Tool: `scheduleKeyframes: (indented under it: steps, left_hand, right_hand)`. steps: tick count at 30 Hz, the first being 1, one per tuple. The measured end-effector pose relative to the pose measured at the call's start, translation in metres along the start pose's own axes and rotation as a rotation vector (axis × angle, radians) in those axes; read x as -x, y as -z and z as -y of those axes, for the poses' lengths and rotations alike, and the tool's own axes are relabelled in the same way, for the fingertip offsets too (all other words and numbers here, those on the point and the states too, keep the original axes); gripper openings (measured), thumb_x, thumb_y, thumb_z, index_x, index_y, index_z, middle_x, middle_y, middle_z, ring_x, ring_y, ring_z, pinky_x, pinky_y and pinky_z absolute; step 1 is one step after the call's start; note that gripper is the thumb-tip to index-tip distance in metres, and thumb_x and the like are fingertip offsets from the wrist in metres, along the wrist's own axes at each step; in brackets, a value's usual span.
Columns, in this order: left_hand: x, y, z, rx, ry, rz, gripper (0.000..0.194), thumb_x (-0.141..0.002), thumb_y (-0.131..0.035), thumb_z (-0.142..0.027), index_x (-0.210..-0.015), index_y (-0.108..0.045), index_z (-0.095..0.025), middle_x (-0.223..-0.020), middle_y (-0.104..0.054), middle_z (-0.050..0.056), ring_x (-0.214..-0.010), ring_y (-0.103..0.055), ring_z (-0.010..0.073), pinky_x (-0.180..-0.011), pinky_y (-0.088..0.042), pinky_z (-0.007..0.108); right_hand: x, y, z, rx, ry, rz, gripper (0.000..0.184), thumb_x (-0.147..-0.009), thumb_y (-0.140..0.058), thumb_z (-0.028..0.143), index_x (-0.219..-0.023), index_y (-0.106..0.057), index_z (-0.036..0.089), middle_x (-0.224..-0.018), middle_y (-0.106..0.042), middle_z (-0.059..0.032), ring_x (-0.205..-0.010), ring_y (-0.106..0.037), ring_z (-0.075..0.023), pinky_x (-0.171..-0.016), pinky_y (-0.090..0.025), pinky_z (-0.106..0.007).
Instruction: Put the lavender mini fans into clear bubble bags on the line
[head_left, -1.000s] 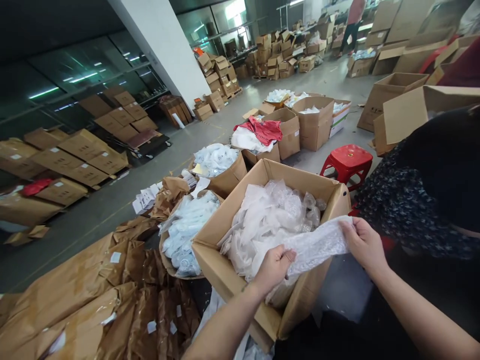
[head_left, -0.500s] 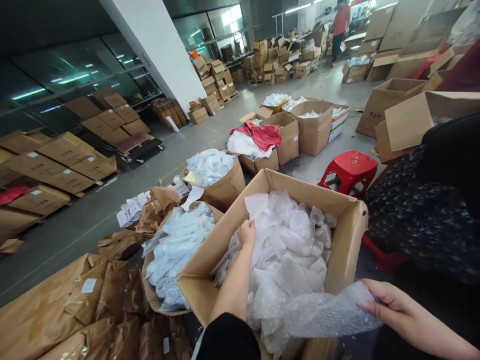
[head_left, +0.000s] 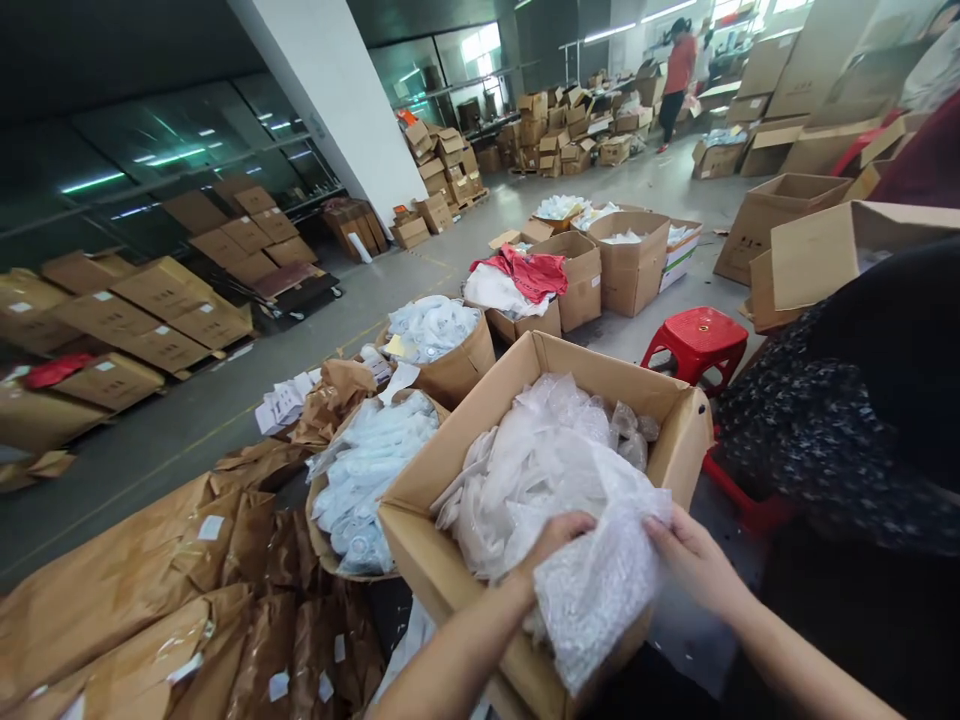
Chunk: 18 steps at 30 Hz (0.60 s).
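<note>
A clear bubble-wrap sheet (head_left: 592, 590) hangs over the near edge of an open cardboard box (head_left: 686, 440) filled with more bubble wrap and white plastic bags. My left hand (head_left: 551, 540) grips the sheet's left side, fingers curled into it. On the sheet's right side my right hand (head_left: 694, 560) pinches it. Both hands sit close together at the box's near rim.
A brown paper sack of white packets (head_left: 367, 470) stands left of the box, another (head_left: 439, 335) behind it. Crumpled brown paper (head_left: 150, 590) covers the floor at left. A red stool (head_left: 697, 335), a seated person in dark clothes (head_left: 847, 410), and many cartons (head_left: 630, 255) lie beyond.
My left hand came back from deep in the box to the near edge and took hold of the sheet. My right hand moved left, so the sheet is bunched between both hands.
</note>
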<state>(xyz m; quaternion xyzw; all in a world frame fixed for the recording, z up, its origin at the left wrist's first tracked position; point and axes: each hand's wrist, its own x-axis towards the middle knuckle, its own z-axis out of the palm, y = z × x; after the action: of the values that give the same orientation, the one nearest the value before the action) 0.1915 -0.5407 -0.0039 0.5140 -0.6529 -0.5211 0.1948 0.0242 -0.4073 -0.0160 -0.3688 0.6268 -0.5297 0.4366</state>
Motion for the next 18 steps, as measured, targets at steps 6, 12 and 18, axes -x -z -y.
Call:
scheduleKeyframes:
  steps: [6,12,18]
  left_hand:
    - [0.022,0.035,-0.038,-0.134,-0.445,0.367,0.067,-0.052,-0.079,-0.037,-0.114,-0.059,-0.024,-0.117,-0.057,0.007,-0.111,-0.048,0.0271,-0.095,-0.037,0.034]
    - [0.065,0.001,-0.029,-0.262,-0.250,0.586,0.018,-0.074,-0.060,-0.034,-0.069,-0.061,-0.017,-0.061,-0.052,-0.005,-0.059,-0.046,0.0103,-0.054,-0.033,0.020]
    - [0.017,0.010,-0.010,-0.256,-0.218,1.169,0.032,-0.049,-0.081,-0.039,-0.072,-0.066,-0.021,-0.064,-0.063,-0.005,-0.060,-0.058,0.0157,-0.054,-0.043,0.023]
  right_hand:
    - [0.034,0.034,0.034,0.214,0.062,0.497,0.027,-0.088,-0.048,0.042,-0.092,-0.060,0.018,-0.088,-0.062,-0.0039,-0.080,-0.057,-0.0181,-0.074,-0.047,-0.028]
    - [0.042,0.052,0.022,0.413,0.110,-0.018,0.038,-0.082,-0.055,0.045,-0.109,-0.053,0.019,-0.085,-0.062,-0.0047,-0.077,-0.057,-0.0201,-0.071,-0.047,-0.030]
    - [0.037,0.058,0.005,0.061,0.007,-0.219,0.038,-0.078,-0.055,0.054,-0.089,-0.061,0.018,-0.070,-0.060,-0.0026,-0.065,-0.056,-0.0183,-0.059,-0.049,-0.028]
